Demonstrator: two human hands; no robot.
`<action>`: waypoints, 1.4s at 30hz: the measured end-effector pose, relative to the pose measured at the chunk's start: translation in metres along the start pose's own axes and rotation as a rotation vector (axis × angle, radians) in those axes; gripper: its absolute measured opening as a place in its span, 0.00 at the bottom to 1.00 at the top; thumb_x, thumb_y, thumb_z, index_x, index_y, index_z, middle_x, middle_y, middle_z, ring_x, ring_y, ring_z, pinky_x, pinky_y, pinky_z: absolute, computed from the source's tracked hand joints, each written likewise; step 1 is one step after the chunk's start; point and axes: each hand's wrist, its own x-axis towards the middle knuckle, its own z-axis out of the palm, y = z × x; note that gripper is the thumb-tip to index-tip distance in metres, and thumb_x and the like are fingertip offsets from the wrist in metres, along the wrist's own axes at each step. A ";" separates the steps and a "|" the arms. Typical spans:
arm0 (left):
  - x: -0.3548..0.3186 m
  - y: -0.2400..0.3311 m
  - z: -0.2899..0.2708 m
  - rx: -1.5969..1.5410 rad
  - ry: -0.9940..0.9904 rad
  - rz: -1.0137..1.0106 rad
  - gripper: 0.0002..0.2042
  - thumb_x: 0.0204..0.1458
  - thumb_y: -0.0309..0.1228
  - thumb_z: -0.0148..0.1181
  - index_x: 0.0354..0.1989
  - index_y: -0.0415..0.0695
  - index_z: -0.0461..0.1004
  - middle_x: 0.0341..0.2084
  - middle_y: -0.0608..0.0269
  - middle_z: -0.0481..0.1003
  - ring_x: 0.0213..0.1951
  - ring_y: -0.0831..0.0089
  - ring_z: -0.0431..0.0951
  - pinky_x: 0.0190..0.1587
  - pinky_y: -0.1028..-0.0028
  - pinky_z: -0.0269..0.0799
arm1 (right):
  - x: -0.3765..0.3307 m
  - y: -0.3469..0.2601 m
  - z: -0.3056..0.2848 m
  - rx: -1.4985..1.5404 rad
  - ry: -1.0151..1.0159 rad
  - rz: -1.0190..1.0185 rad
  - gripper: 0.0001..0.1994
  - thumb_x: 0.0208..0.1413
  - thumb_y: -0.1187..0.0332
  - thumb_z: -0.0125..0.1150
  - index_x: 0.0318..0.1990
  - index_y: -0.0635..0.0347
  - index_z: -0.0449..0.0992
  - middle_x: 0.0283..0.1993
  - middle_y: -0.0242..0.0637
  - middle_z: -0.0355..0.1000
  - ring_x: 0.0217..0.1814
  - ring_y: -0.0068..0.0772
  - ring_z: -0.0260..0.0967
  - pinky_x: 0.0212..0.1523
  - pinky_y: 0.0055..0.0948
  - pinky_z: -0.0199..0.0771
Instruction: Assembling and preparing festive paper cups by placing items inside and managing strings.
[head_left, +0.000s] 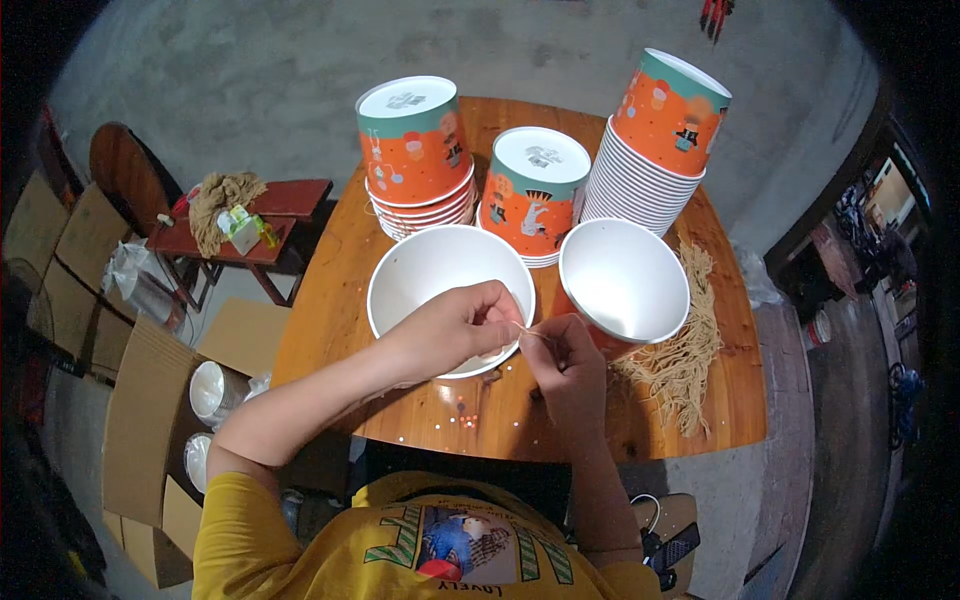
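Observation:
My left hand (462,322) and my right hand (570,368) meet over the near side of the table, fingertips pinched on a thin tan string (525,329). Beneath my left hand, a large white-lined paper bucket (415,275) stands mouth up; my hand and forearm hide part of its rim. Just beyond my right hand, another paper bucket (625,275) shows its white inside and an orange outer wall. A loose bundle of tan strings (695,345) lies on the table to the right of it.
Upside-down orange and green buckets form a left stack (415,150), a low middle stack (535,195) and a tall right stack (645,150) on the wooden table (735,390). Small red and white dots lie near its front edge. Left are a cardboard box (150,420) and a red bench (290,198).

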 end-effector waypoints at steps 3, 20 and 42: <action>0.002 -0.004 0.001 0.046 0.047 0.039 0.04 0.54 0.27 0.55 0.35 0.40 0.70 0.25 0.72 0.67 0.30 0.84 0.65 0.35 0.82 0.64 | -0.001 0.000 0.000 -0.024 0.005 -0.012 0.04 0.54 0.74 0.59 0.30 0.60 0.69 0.25 0.19 0.61 0.26 0.08 0.54 0.28 0.13 0.55; 0.003 0.000 0.003 -0.005 0.078 0.115 0.13 0.54 0.21 0.56 0.47 0.41 0.63 0.29 0.70 0.68 0.36 0.84 0.69 0.44 0.83 0.65 | 0.001 0.006 0.000 0.034 0.053 -0.008 0.04 0.55 0.74 0.57 0.33 0.62 0.68 0.29 0.24 0.64 0.31 0.12 0.58 0.34 0.16 0.60; 0.000 0.000 0.011 0.180 0.084 0.241 0.13 0.54 0.23 0.55 0.46 0.41 0.62 0.25 0.67 0.68 0.31 0.79 0.70 0.39 0.77 0.68 | -0.001 -0.004 0.003 -0.310 0.120 -0.271 0.07 0.50 0.77 0.61 0.36 0.59 0.71 0.27 0.32 0.69 0.27 0.21 0.66 0.28 0.22 0.65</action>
